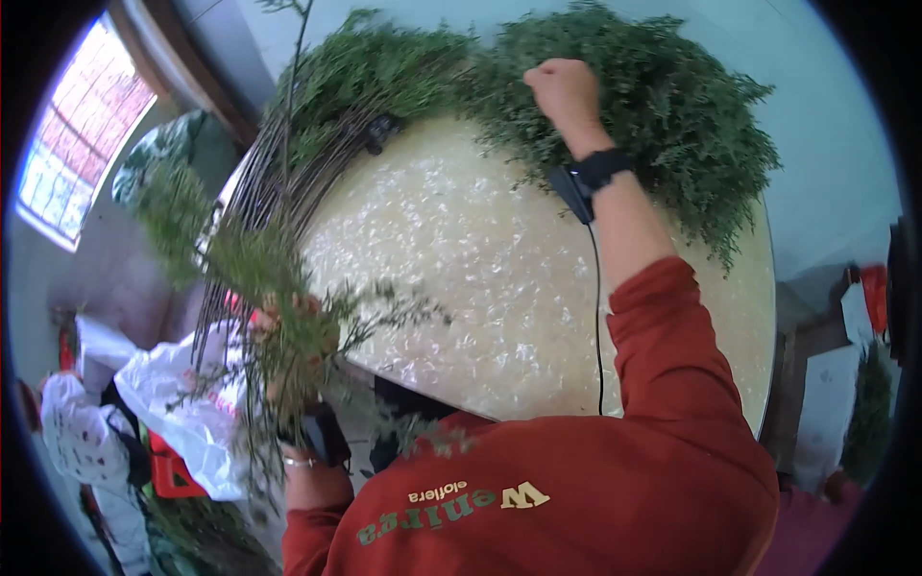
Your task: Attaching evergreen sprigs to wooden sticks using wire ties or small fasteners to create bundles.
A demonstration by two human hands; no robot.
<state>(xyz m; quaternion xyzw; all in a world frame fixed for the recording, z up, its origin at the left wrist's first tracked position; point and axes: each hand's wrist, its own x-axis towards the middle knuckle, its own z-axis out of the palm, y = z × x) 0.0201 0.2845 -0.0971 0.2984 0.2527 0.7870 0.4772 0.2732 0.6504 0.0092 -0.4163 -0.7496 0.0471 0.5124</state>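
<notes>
At the lower left, my left hand is wrapped round a leafy green branch, whose sprigs hide most of the fingers. My right hand reaches to the far side of the table, its fingers curled closed at the edge of a big pile of bushy green foliage. Whether a stem is in those fingers cannot be seen. To the left of that pile lies a heap of long-stemmed green branches, their bare brown stems running toward me along the table's left edge.
The round table has a shiny cream top. A black cable runs across it from the device at my right wrist. A small black object lies by the stems. White plastic bags and a red crate are at lower left.
</notes>
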